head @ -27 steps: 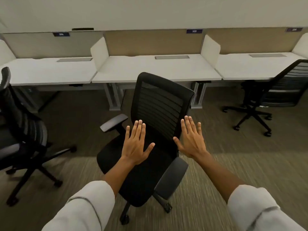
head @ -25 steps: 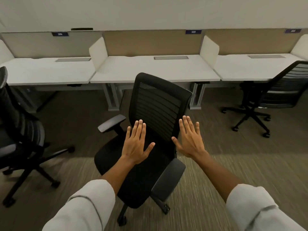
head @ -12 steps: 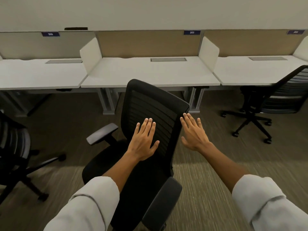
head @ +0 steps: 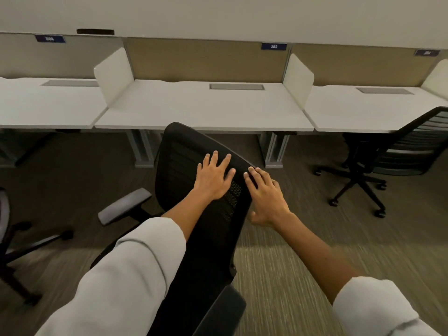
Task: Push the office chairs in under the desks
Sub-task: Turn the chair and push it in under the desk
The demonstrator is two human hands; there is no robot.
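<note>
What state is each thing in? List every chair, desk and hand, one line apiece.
Middle chair: out from the desk, turned askew.
Right chair: partly under its desk, not fully in.
Left chair: out on the floor, mostly cut off.
Middle desk: bare top, nothing under it.
Left hand: flat on the backrest.
Right hand: fingers on the backrest edge.

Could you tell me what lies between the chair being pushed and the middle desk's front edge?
Only bare carpet; the head view shows chair and middle desk apart.

Chair [head: 194,180] before middle desk [head: 194,110], second chair [head: 397,151] right, third [head: 7,226] far left
</note>
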